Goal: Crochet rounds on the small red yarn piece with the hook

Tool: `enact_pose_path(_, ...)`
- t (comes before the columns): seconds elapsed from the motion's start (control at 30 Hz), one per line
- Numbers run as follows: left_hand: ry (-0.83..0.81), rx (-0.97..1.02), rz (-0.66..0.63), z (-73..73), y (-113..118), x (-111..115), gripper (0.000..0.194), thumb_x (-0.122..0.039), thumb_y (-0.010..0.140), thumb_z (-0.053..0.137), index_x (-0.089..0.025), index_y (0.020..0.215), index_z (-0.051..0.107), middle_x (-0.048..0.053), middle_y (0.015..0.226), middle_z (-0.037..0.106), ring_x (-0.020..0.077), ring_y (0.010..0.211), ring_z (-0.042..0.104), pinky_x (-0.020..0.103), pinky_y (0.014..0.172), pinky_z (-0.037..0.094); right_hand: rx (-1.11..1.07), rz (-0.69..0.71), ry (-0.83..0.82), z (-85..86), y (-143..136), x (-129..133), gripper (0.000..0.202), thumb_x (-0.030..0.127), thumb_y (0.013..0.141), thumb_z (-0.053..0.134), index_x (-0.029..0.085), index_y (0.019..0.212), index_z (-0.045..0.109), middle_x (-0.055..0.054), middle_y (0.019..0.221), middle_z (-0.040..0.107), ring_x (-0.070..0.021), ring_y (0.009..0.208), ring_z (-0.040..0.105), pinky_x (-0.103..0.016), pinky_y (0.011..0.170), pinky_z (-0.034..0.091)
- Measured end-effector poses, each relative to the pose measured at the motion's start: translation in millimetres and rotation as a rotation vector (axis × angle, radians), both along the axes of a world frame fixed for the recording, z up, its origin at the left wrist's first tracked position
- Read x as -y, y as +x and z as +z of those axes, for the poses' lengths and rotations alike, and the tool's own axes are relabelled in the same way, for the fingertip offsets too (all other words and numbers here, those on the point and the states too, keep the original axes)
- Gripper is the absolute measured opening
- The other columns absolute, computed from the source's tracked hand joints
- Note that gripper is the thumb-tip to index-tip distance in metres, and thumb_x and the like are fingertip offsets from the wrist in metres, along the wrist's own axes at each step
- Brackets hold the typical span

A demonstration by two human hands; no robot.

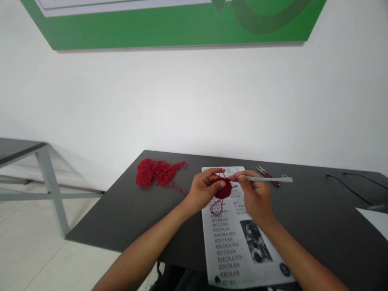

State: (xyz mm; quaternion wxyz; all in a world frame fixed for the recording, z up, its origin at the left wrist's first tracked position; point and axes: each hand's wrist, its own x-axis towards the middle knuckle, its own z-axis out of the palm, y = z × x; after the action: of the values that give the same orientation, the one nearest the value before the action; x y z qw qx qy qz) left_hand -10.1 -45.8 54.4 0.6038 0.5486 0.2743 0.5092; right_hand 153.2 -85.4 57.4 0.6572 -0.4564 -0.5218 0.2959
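A small round piece of red crochet (223,189) is pinched between the thumb and fingers of my left hand (204,189). Red yarn loops up to my left forefinger, and a loose loop hangs below the piece. My right hand (254,194) is closed on a crochet hook with a long grey handle (277,179); its thin tip meets the top right edge of the red piece. Both hands are above a printed pattern sheet (226,250). Farther left, a ball of red yarn (144,173) lies beside a tangled heap (165,171), from which a strand runs toward my left hand.
Behind my right hand lie red-handled snips (268,176) and a small metal item (284,176). Black spectacle arms (351,190) and white paper (374,221) are at the right. The dark table (121,218) meets a white wall; another table (21,148) stands at the far left.
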Motion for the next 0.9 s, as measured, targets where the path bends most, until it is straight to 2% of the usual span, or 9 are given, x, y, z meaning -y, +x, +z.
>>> enact_pose_path(0.3, 0.087, -0.098, 0.056, -1.3, -2.7, -1.3, 0.047, -0.037, 0.074, 0.084, -0.014, 0.114, 0.073, 0.007, 0.082, 0.079, 0.0185, 0.069, 0.071, 0.026, 0.065, 0.056, 0.205, -0.013, 0.198, -0.3, 2.1, 2.2, 0.017, 0.042, 0.095, 0.066, 0.026, 0.09, 0.07, -0.005, 0.09, 0.077, -0.0237, 0.085, 0.073, -0.036, 0.076, 0.059)
enact_pose_path(0.53, 0.379, -0.293, 0.154, -4.0, -5.5, 1.3, 0.041, -0.029, 0.084, 0.073, -0.015, 0.123, 0.071, 0.009, 0.091, 0.081, 0.0186, 0.074, 0.074, 0.027, 0.069, 0.06, 0.463, -0.015, 0.422, -6.5, 4.0, -0.7, 0.007, 0.024, 0.098, 0.062, 0.026, 0.1, 0.069, -0.005, 0.097, 0.076, -0.0218, 0.091, 0.074, -0.037, 0.082, 0.062)
enact_pose_path(0.63, 0.473, -0.336, 0.225, -5.1, -4.2, 3.7, 0.037, -0.028, 0.085, 0.072, -0.017, 0.121, 0.073, 0.01, 0.098, 0.081, 0.0198, 0.08, 0.076, 0.029, 0.074, 0.062, 0.692, -0.008, 0.575, -12.2, 5.2, -3.3, 0.021, 0.012, 0.096, 0.061, 0.026, 0.111, 0.068, -0.007, 0.103, 0.074, -0.0221, 0.097, 0.072, -0.038, 0.085, 0.063)
enact_pose_path(0.7, 0.405, -0.284, 0.226, -5.2, -1.2, 5.3, 0.038, -0.031, 0.083, 0.076, -0.018, 0.119, 0.074, 0.01, 0.098, 0.081, 0.0214, 0.083, 0.077, 0.03, 0.076, 0.063, 0.806, -0.035, 0.647, -15.5, 6.5, -4.3, 0.033, 0.006, 0.094, 0.061, 0.025, 0.12, 0.066, -0.01, 0.108, 0.071, -0.0234, 0.101, 0.071, -0.039, 0.086, 0.063)
enact_pose_path(0.83, -0.01, 0.011, 0.009, -6.5, 8.1, 7.1, 0.053, -0.039, 0.076, 0.084, -0.015, 0.121, 0.072, 0.01, 0.097, 0.081, 0.0207, 0.078, 0.077, 0.029, 0.071, 0.063, 0.87, -0.073, 0.747, -17.2, 11.5, -5.0, 0.048, 0.005, 0.091, 0.065, 0.022, 0.136, 0.06, -0.013, 0.115, 0.067, -0.0259, 0.107, 0.069, -0.041, 0.089, 0.063)
enact_pose_path(0.9, -0.132, 0.115, -0.036, -8.3, 12.3, 7.1, 0.054, -0.039, 0.071, 0.089, -0.013, 0.116, 0.074, 0.011, 0.097, 0.081, 0.0197, 0.078, 0.077, 0.028, 0.072, 0.062, 0.899, -0.084, 0.785, -16.2, 13.5, -4.9, 0.052, 0.006, 0.091, 0.066, 0.022, 0.139, 0.058, -0.013, 0.113, 0.068, -0.0268, 0.108, 0.068, -0.043, 0.091, 0.062)
